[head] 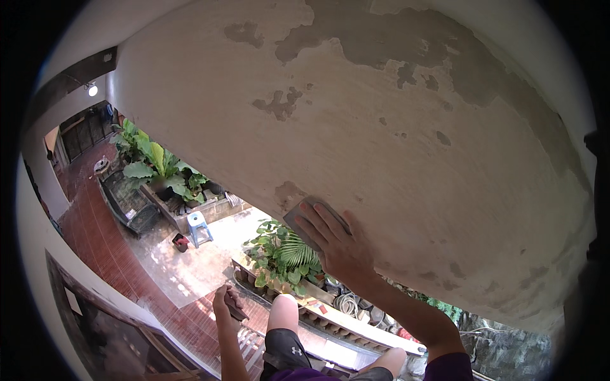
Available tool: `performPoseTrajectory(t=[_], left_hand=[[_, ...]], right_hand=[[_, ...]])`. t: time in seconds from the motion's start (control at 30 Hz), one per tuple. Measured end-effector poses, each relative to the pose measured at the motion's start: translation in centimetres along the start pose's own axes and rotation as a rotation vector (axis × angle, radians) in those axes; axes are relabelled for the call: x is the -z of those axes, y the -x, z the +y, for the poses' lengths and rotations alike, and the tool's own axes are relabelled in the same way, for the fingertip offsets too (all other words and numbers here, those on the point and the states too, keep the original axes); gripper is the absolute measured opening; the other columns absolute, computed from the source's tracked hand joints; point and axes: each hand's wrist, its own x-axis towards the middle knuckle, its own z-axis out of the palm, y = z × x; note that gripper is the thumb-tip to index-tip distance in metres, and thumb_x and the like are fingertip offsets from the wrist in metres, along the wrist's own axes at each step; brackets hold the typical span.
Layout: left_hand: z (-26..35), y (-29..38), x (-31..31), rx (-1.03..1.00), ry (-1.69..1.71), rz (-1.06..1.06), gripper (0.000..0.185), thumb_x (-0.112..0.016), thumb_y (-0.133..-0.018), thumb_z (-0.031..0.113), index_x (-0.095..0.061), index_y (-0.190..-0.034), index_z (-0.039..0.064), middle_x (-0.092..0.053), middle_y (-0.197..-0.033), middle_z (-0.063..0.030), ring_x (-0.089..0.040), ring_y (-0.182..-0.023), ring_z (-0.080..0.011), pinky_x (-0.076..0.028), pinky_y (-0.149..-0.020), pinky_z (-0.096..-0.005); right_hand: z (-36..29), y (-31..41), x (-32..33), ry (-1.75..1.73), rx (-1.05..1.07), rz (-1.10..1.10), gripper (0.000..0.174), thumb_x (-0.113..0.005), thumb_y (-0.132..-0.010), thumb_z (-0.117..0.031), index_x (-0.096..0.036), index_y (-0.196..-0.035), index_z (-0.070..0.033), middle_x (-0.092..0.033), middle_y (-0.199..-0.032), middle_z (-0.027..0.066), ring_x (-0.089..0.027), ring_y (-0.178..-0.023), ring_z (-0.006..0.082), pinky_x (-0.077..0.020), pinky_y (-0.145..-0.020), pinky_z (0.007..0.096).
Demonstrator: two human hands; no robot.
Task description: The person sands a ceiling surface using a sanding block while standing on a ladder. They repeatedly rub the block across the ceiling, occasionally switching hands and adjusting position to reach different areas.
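My right hand (pixel 329 233) lies flat with fingers spread over a grey sheet (pixel 296 220), which looks like sandpaper, and presses it to the wall surface (pixel 362 162). The surface is pale, with peeled grey patches (pixel 281 102); one brownish patch (pixel 288 189) sits just above the sheet's edge. Lower left, away from the wall, my left hand (pixel 228 302) is curled around a small dark flat piece (pixel 238 312), whose exact kind I cannot tell.
I am high above a red tiled floor (pixel 100 209), with slats (pixel 250 345) below me. A railing ledge (pixel 362 328) runs beneath the wall. Further off are a blue stool (pixel 199 228), a dark bucket (pixel 180 243), a wicker bench (pixel 126 200) and potted plants (pixel 162 166). A window frame (pixel 109 328) stands left.
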Motion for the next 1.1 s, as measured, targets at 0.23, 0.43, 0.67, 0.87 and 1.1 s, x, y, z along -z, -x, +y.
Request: performPoseTrajectory(t=[0.23, 0.43, 0.67, 0.87, 1.1], left_hand=[[1.8, 0.3, -0.1, -0.061, 0.091, 0.064, 0.019, -0.054, -0.094, 0.024, -0.053, -0.094, 0.005, -0.05, -0.067, -0.0028, -0.046, -0.052, -0.0128, -0.039, -0.049, -0.0274], [1.7, 3.3, -0.6, -0.01, 0.044, 0.017, 0.02, -0.056, -0.093, 0.025, -0.052, -0.096, 0.005, -0.05, -0.068, -0.0026, -0.047, -0.054, -0.0135, -0.04, -0.049, -0.0275], [1.9, 3.4, 1.8, 0.018, 0.034, 0.094, 0.02, -0.055, -0.094, 0.024, -0.052, -0.097, 0.005, -0.05, -0.071, -0.0024, -0.046, -0.054, -0.0119, -0.04, -0.049, -0.0262], [1.6, 2.3, 1.2, 0.014, 0.021, 0.052, 0.021, -0.055, -0.094, 0.025, -0.051, -0.098, 0.006, -0.05, -0.069, -0.0021, -0.046, -0.054, -0.0122, -0.04, -0.05, -0.0266], [-0.2, 2.4, 1.5, 0.09, 0.012, 0.068, 0.02, -0.056, -0.092, 0.025, -0.053, -0.097, 0.005, -0.05, -0.072, -0.0022, -0.047, -0.056, -0.0127, -0.041, -0.05, -0.0267]], right_hand=[[-1.3, -13.0, -0.6, 0.197, 0.113, 0.073, 0.064, -0.046, -0.091, -0.033, -0.032, -0.15, -0.014, -0.023, -0.158, 0.012, -0.017, -0.146, 0.0273, -0.011, -0.119, 0.0483], [1.4, -21.3, 1.7, 0.154, -0.011, 0.288, 0.055, -0.047, -0.094, -0.033, -0.039, -0.147, -0.018, -0.028, -0.156, 0.0044, -0.018, -0.145, 0.022, -0.0084, -0.119, 0.0491], [5.9, -19.1, 4.7, 0.191, -0.208, 0.426, 0.057, -0.051, -0.091, -0.032, -0.042, -0.144, -0.013, -0.031, -0.154, 0.0066, -0.023, -0.144, 0.0223, -0.0134, -0.118, 0.0503], [1.2, -8.9, 1.0, 0.074, 0.049, 0.164, 0.062, -0.05, -0.089, -0.029, -0.037, -0.147, -0.011, -0.027, -0.156, 0.0073, -0.023, -0.144, 0.0221, -0.0188, -0.118, 0.0453], [1.7, 6.8, 0.2, 0.104, -0.015, -0.054, 0.066, -0.053, -0.085, -0.027, -0.036, -0.148, -0.024, -0.033, -0.154, -0.0034, -0.03, -0.141, 0.0132, -0.0188, -0.117, 0.0429]])
